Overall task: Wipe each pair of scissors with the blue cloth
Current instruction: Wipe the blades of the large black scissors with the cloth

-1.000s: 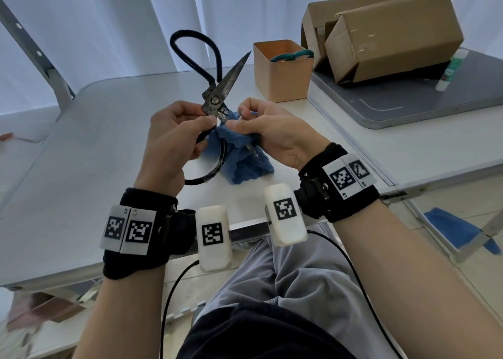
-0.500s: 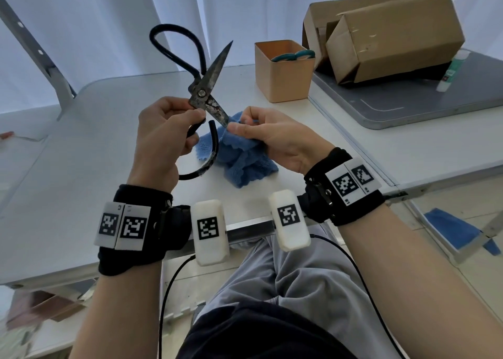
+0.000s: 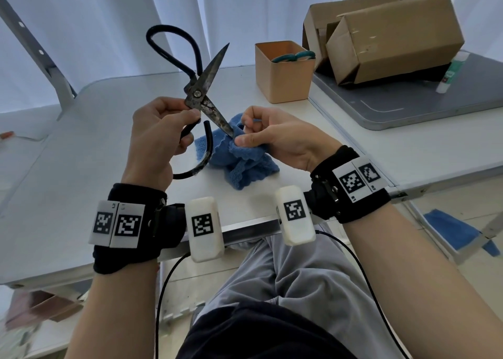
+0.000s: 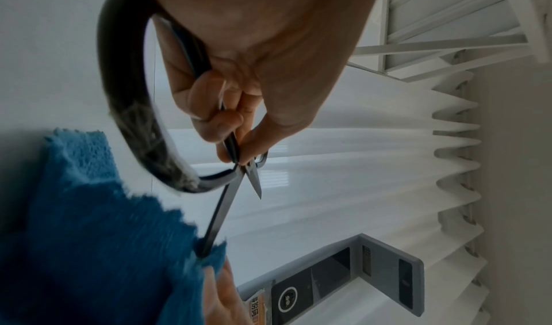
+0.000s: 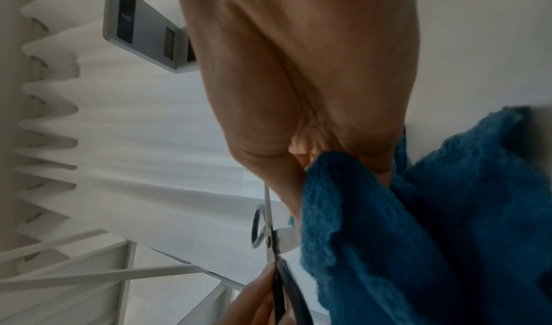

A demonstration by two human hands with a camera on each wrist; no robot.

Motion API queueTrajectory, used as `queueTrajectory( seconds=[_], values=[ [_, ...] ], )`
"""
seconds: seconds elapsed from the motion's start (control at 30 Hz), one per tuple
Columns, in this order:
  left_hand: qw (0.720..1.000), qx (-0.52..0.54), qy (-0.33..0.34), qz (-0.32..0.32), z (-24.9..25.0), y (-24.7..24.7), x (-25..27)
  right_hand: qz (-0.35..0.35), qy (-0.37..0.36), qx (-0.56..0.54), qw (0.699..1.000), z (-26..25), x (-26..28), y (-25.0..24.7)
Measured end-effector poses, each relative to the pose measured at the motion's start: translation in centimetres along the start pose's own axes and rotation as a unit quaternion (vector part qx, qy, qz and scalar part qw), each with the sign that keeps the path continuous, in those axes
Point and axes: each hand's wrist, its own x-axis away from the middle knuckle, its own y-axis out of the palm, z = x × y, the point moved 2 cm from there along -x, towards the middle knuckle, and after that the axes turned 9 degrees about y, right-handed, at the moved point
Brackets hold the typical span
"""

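Nearest the seated person, both wrists carry black bands with white marker tags; above the near edge of the white surface (image 3: 81, 151) the left hand (image 3: 156, 138) is closed round the lower handle of the black scissors (image 3: 202, 97), gripping just below the pivot, thumb on the joint; the scissors stand open, one blade pointing up and away, the other slanting down to the right (its metal spotted and dull). The right hand (image 3: 275, 138) pinches the blue cloth (image 3: 239, 159) round the tip of that lower blade, thumb and fingers curled on the fabric; the rest of the cloth hangs down onto the surface beneath the hands. Further back stands a small tan box (image 3: 285, 78) holding teal-handled scissors (image 3: 292, 56), handles up; behind and right of it, on a grey tray (image 3: 408, 105), lie two brown cardboard cartons (image 3: 394, 48); a glue stick (image 3: 451, 72) rests beside them. White curtains close off the far side.
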Motion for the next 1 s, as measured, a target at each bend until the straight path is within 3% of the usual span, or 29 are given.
queueTrajectory(
  seconds=[0.17,0.3,0.43,0.7,0.87,1.0],
  values=[
    [0.999,-0.006,0.010,0.035,0.2,-1.4,-0.6,0.030,0.019,0.006,0.999,0.2,0.3,-0.9],
    [1.000,-0.014,0.012,0.019,0.5,-1.8,-0.6,0.100,-0.003,-0.115,0.988,-0.1,-0.3,-1.5],
    [0.999,-0.022,0.019,-0.018,0.7,-0.9,-0.1,0.086,-0.042,-0.205,0.974,-0.8,-1.0,-0.8],
    [0.998,-0.032,0.020,-0.045,0.6,0.7,0.4,0.033,-0.038,-0.128,0.990,-1.2,-1.1,0.9],
    [0.998,-0.026,0.015,-0.050,0.3,1.3,0.7,0.083,-0.012,-0.073,0.994,-1.0,-1.3,1.0],
    [0.999,-0.023,0.012,-0.042,0.2,1.2,0.7,0.070,0.000,-0.080,0.994,-1.0,-1.2,0.9]
  ],
)
